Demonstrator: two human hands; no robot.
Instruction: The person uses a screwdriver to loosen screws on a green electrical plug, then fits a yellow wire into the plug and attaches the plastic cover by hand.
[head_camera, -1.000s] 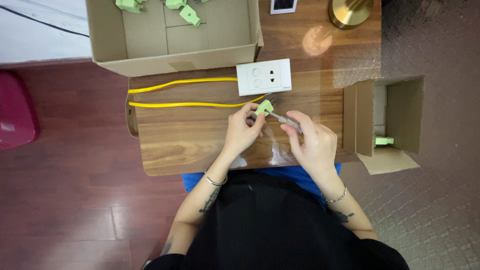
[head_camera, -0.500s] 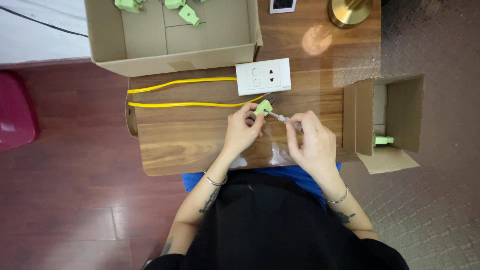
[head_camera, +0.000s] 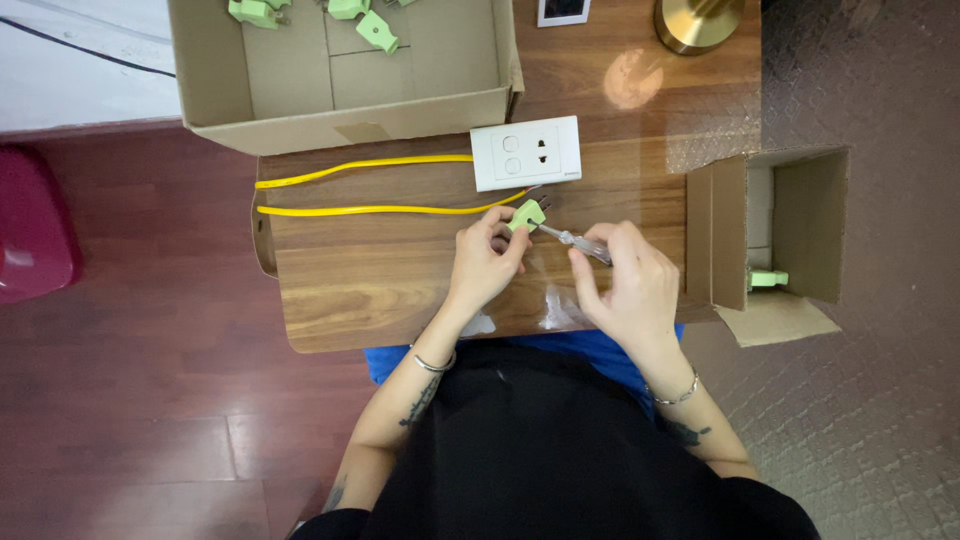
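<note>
A wooden worktop (head_camera: 400, 290) stands over a red-brown floor. At its middle, the left hand (head_camera: 483, 262) pinches a green plug (head_camera: 527, 215) joined to a yellow cable (head_camera: 370, 210). The right hand (head_camera: 628, 285) is closed around a screwdriver (head_camera: 572, 240), tip at the plug. More green plugs (head_camera: 350, 12) lie in the far cardboard box (head_camera: 340, 115), so the work seems unfinished.

Small green plug (head_camera: 527, 215) sat tilted at abt 1 o'clock of table centre, pinched at the fingertips, yellow cable (head_camera: 380, 209) running off to 9 o'clock. Thin screwdriver (head_camera: 572, 240), metal shaft w/ clear handle, lay slanted, tip touching plug from 4 o'clock.
</note>
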